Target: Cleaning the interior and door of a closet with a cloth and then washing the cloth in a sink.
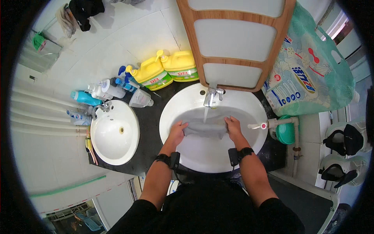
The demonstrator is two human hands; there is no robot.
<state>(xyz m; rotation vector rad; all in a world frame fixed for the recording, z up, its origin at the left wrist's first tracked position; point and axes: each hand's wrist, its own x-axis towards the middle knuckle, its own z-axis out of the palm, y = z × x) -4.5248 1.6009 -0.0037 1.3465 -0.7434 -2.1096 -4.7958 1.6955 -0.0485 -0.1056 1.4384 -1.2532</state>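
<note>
Stretched between my two hands is a wet grey cloth (206, 130), low inside a large white oval washbasin (204, 159). My left hand (176, 133) grips its left end, and my right hand (234, 128) grips the right end. A chrome faucet (209, 98) stands at the basin's back rim. From it a stream of water (205, 115) runs down onto the cloth's upper edge. Greyish water lies around the cloth in the basin. Each wrist wears a black strap with a small box.
To the left is a smaller white basin (114, 146) with bottles behind it. Two yellow jugs (153, 73) and a clear plastic cup (140, 99) stand behind the counter (150, 128). At right, a white-handled valve (258, 125) juts over the rim, near a green tub (285, 131) and a large plastic package (309, 76).
</note>
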